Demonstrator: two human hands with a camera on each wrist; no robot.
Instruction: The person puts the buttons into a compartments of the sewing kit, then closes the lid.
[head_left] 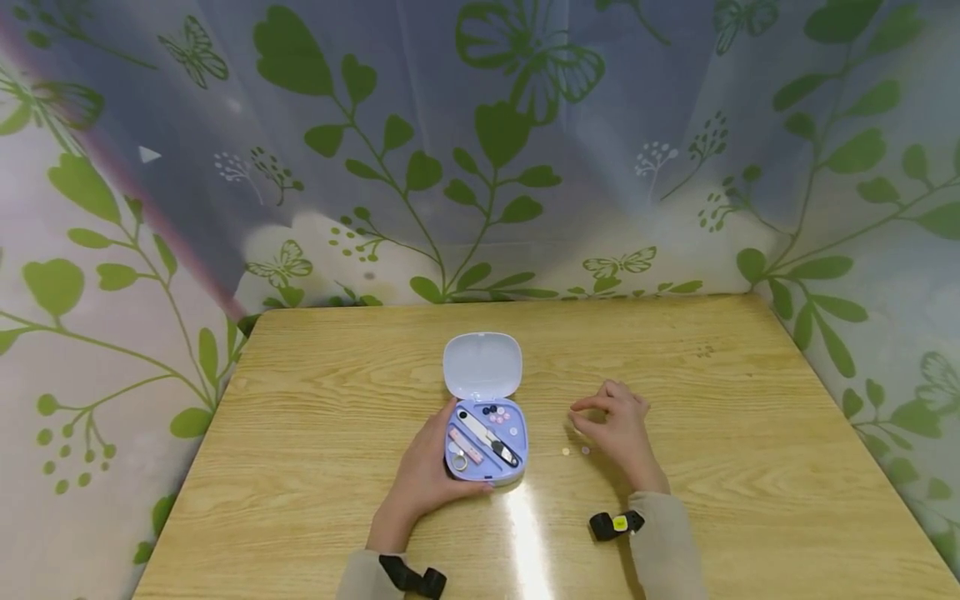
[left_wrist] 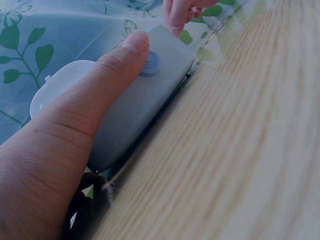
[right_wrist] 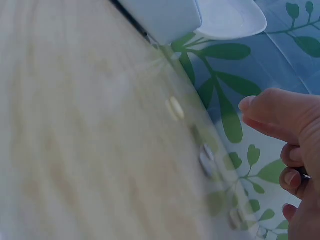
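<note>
A lilac sewing box [head_left: 487, 473] stands on the table with its lid [head_left: 482, 367] raised behind it. My left hand [head_left: 424, 468] grips its left side and front, the thumb [left_wrist: 122, 57] lying along the front wall near a round catch [left_wrist: 151, 64]. Inside lie white-and-black thread snips [head_left: 487, 437], a pink strip-shaped item [head_left: 466, 446], a small ring [head_left: 459, 461] and several dark, pink and white buttons [head_left: 498, 417]. To the right, my right hand [head_left: 617, 425] hovers low over the table, thumb and forefinger close together; whether something tiny is between them is unclear.
A yellowish button [head_left: 566, 452] and a pale button [head_left: 586, 450] lie on the wooden table [head_left: 315, 400] between the box and my right hand. A leaf-patterned curtain [head_left: 360, 200] hangs behind the table and at its sides.
</note>
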